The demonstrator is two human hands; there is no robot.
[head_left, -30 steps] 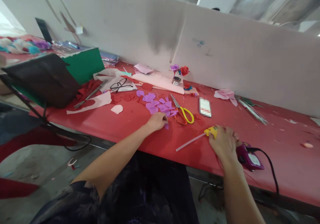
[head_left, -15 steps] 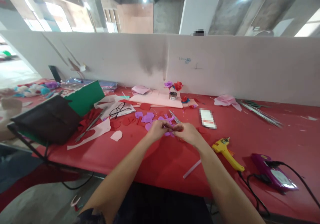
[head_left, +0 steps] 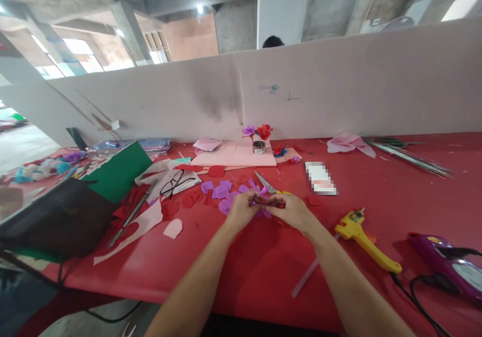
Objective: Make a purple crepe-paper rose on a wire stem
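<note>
My left hand (head_left: 241, 209) and my right hand (head_left: 292, 211) meet fingertip to fingertip over the red table (head_left: 241, 256). Both pinch a small purple petal piece (head_left: 262, 204) held between them, just above the table. Behind them lie several loose purple petals (head_left: 220, 192) and scissors (head_left: 264, 182) whose yellow handles are mostly hidden by my right hand. A yellow glue gun (head_left: 363, 239) lies on the table to the right of my right hand, with a clear glue stick (head_left: 308, 275) near my right forearm.
A purple device (head_left: 450, 266) with a black cable sits at the right edge. Glasses (head_left: 176, 182), red cut-outs (head_left: 171, 209), a green board (head_left: 118, 171) and a dark bag (head_left: 56, 216) lie left. Paper flowers in a small tin (head_left: 258, 138) stand before the white partition (head_left: 301, 96).
My right hand has let go of the glue gun and joined my left hand at the purple petal. My view has tilted upward; the hands have stayed together since half a second ago.
</note>
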